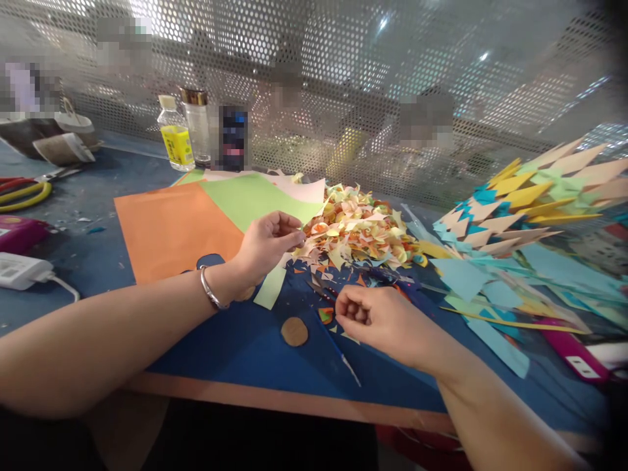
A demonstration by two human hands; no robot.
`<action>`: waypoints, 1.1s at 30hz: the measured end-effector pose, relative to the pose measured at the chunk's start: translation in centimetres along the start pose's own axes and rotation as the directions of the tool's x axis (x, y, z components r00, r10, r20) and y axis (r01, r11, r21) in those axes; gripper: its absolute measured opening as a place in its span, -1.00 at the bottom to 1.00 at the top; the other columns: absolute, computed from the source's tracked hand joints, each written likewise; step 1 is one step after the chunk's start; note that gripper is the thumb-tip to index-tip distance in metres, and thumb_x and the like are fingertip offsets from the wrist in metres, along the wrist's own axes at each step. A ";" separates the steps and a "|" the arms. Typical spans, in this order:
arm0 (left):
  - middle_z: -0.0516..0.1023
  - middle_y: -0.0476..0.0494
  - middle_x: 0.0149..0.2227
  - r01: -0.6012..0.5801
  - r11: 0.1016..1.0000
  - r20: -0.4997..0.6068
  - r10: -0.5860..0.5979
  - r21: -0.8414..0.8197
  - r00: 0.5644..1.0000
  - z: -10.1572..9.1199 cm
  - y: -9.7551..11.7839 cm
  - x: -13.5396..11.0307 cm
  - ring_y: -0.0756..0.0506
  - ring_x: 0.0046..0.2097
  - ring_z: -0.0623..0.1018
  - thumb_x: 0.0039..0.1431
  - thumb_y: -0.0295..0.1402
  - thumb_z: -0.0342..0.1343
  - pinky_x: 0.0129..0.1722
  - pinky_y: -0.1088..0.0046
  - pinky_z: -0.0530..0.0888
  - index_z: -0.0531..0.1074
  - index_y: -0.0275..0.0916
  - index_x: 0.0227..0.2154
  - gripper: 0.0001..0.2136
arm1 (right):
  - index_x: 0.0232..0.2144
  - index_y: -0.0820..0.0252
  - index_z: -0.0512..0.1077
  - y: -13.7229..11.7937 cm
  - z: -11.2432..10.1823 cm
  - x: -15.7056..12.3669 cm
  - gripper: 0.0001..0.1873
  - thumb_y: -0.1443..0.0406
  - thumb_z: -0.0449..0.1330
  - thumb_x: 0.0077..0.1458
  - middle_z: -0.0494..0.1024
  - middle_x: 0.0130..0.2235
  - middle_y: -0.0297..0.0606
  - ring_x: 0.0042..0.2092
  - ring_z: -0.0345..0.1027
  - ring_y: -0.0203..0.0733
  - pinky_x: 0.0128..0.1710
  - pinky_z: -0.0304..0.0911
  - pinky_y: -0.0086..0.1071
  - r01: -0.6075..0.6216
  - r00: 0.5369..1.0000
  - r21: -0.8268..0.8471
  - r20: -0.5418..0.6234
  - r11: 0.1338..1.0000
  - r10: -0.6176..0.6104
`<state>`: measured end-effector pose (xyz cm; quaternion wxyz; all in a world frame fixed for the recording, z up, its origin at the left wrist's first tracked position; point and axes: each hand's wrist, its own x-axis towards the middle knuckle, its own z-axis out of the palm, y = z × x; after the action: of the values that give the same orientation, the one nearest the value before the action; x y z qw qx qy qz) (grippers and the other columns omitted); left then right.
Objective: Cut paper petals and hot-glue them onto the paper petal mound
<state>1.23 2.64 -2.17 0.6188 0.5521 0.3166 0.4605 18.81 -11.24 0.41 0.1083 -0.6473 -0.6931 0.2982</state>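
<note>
My left hand has its fingers pinched together at the edge of a heap of small paper scraps, holding a pale yellow-green paper strip that hangs down below it. A silver bracelet circles that wrist. My right hand is curled loosely closed over the blue mat, near tiny cut bits; what it pinches I cannot make out. A brown paper disc lies between my hands. A thin pen-like tool lies beside my right hand.
Orange and green paper sheets lie at the back left. A pile of pointed coloured paper pieces fills the right. Bottles stand by the mesh wall. A white power strip and yellow-handled scissors are far left.
</note>
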 end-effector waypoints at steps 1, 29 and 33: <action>0.48 -0.03 -0.45 0.003 1.000 0.004 -0.003 -0.004 1.000 0.0 0.0 0.0 0.06 -0.42 0.50 -0.03 -0.46 0.27 -0.35 0.47 0.46 0.38 -0.31 -0.37 -0.82 | -0.44 0.16 0.37 0.1 0.1 0.0 -0.92 0.35 0.10 0.09 0.38 -0.54 -0.42 -0.50 0.23 -0.36 -0.51 0.12 -0.48 0.017 1.000 -0.009 0.000 1.000 -0.017; 0.49 -0.02 -0.48 0.073 0.996 0.019 -0.073 -0.048 0.997 -0.1 0.1 -0.1 0.07 -0.44 0.49 -0.02 -0.47 0.27 -0.37 0.49 0.44 0.41 -0.31 -0.34 -0.83 | -0.57 0.14 0.24 -2.3 1.0 -0.9 -0.90 0.39 0.10 -0.09 0.39 -0.56 -0.40 -0.52 0.22 -0.32 -0.51 0.03 -0.42 -0.020 0.981 -0.279 -0.190 0.960 -0.035; 0.50 -0.03 -0.46 0.163 0.984 0.064 -0.158 -0.076 0.985 0.0 0.2 -0.1 0.07 -0.45 0.50 -0.04 -0.44 0.29 -0.34 0.47 0.45 0.44 -0.31 -0.37 -0.84 | -0.55 0.12 0.26 -1.2 -0.5 -0.7 -0.89 0.35 0.12 -0.03 0.35 -0.58 -0.43 -0.55 0.20 -0.36 -0.56 0.11 -0.47 0.037 0.971 -0.072 -0.233 0.997 -0.053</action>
<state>1.15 2.50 -1.99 0.6847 0.5123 0.3230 0.4054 18.15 -11.80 1.67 0.1744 -0.6653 -0.6996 0.1937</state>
